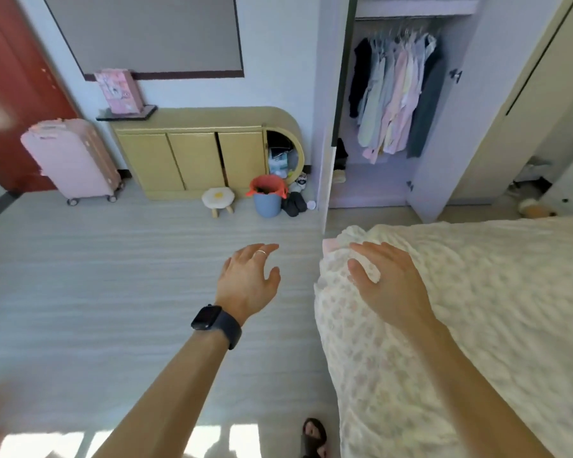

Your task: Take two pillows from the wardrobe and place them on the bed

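Left hand [248,279] held out over the bare floor [113,292], fingers [265,251] spread and loosely curved, gripping nothing. Ring noted on one finger; dark watch [212,320] on the wrist.

Right hand [386,279] extended over the corner of the bed [477,309], palm down, fingers apart, empty. Could not tell whether touching the floral cover or hovering just above it. Cover bunched into a rounded lump at that corner.

Wardrobe [394,110] standing open at the far side, just beyond the bed's foot. Hanging clothes [394,94] seen on the rail, pale shirts between darker garments. Dark and pale items low at the left of the compartment, too small to identify. No pillow made out with certainty in the wardrobe or on the bed.

Elsewhere: pink suitcase [73,160] upright near the red door [10,94]; yellow cabinet [196,157] against the wall, with a pink box [119,90] on a small shelf beside it. Small white stool [218,200] and blue bin [267,200] with an orange liner on the floor in front of the cabinet. Dark sandal [313,438] at the lower edge, close to the bed's side.
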### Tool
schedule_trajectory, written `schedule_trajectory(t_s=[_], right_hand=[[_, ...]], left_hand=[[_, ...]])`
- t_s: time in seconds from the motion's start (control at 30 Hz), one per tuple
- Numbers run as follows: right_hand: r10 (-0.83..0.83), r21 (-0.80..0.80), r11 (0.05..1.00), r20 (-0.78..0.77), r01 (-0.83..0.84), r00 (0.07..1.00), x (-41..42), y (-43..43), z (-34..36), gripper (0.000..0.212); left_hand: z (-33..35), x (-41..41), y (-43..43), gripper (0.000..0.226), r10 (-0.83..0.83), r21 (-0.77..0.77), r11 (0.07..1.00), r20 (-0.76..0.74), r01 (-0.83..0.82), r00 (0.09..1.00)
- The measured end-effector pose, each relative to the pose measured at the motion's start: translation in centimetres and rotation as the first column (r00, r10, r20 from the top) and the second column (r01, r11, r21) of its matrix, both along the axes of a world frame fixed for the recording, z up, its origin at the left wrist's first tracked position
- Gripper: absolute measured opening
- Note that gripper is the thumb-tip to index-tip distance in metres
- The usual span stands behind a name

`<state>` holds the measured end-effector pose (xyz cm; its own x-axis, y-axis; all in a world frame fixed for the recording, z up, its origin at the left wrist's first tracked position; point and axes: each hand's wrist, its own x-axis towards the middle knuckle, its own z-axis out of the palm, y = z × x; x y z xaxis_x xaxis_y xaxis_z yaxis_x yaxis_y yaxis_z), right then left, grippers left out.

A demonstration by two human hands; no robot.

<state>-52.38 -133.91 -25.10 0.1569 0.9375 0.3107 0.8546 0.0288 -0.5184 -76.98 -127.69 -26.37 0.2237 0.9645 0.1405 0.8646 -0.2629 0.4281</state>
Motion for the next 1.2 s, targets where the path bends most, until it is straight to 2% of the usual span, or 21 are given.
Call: schedule_trajectory(t_s=[0.1, 0.3, 0.47, 0.67, 0.77, 1.0, 1.2], right_hand=[[-0.042, 0.005, 0.999, -0.012, 0.042, 0.999, 0.6, 6.9, 0.0, 0.030], [-0.050, 0.010, 0.999, -0.049, 0.051, 0.998, 1.3, 19.7, 1.6, 0.041], [-0.082, 0.027, 0.996, -0.019, 0.083, 0.996, 1.7, 29.8, 2.4, 0.026], [-0.142, -0.030, 0.990, -0.050, 0.140, 0.989, 2.7, 41.0, 0.7, 0.037], [-0.225, -0.038, 0.974, -0.052, 0.223, 0.973, 3.3, 45.2, 0.1, 0.034], [-0.425, -0.042, 0.905, -0.062, 0.423, 0.903, 6.6, 51.0, -1.3, 0.042], [-0.599, -0.003, 0.799, -0.100, 0.602, 0.795, 11.5, 56.1, -3.4, 0.039]], left_hand=[[-0.4, 1.0, 7.1, 0.050, -0.034, 0.008, 0.999, -0.018, 0.035, 0.999], [1.9, 2.1, 20.7, 0.049, -0.058, 0.055, 0.997, 0.004, 0.058, 0.998], [3.5, 2.7, 31.9, 0.049, -0.066, 0.074, 0.995, -0.018, 0.067, 0.998], [3.3, 3.3, 45.4, 0.047, -0.179, 0.086, 0.981, 0.019, 0.177, 0.984], [2.8, 4.0, 51.8, 0.048, -0.256, 0.075, 0.964, 0.009, 0.255, 0.967], [1.7, 10.2, 62.8, 0.045, -0.467, 0.053, 0.881, -0.061, 0.470, 0.882], [0.0, 20.1, 71.2, 0.046, -0.662, -0.016, 0.749, -0.052, 0.662, 0.748]])
